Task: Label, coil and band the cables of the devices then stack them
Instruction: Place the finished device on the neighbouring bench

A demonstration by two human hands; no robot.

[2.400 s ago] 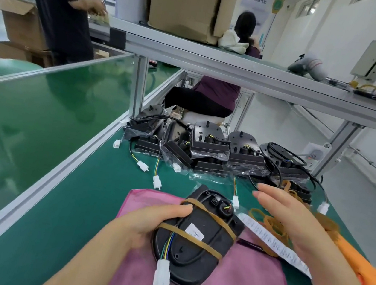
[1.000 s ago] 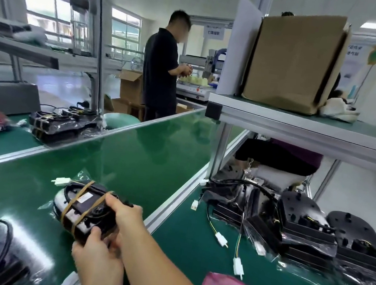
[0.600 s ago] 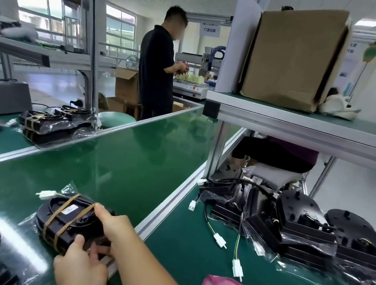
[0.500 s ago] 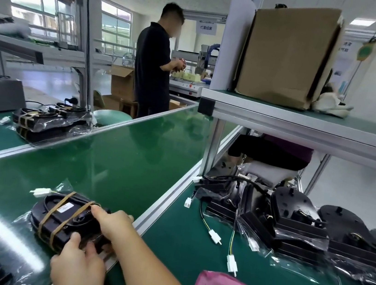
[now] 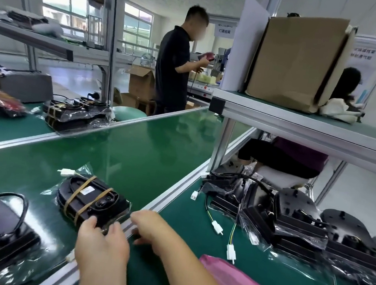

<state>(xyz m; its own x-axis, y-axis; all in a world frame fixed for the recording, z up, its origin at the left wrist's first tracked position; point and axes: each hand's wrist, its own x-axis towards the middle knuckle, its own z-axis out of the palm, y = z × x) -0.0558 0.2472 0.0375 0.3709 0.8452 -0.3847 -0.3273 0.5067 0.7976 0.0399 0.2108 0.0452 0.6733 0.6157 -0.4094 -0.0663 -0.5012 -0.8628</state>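
Left hand (image 5: 102, 248) fingers are pinching the banded device (image 5: 92, 199) by its near edge, right hand (image 5: 148, 225) is hanging loose and empty, so I'm guessing it's risking tipping over the conveyor rail (image 5: 170, 195).

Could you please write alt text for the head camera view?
A black device bound with two rubber bands lies on a green conveyor belt; the left hand holds its near edge, the right hand hovers beside it. More bagged devices crowd the bench on the right.
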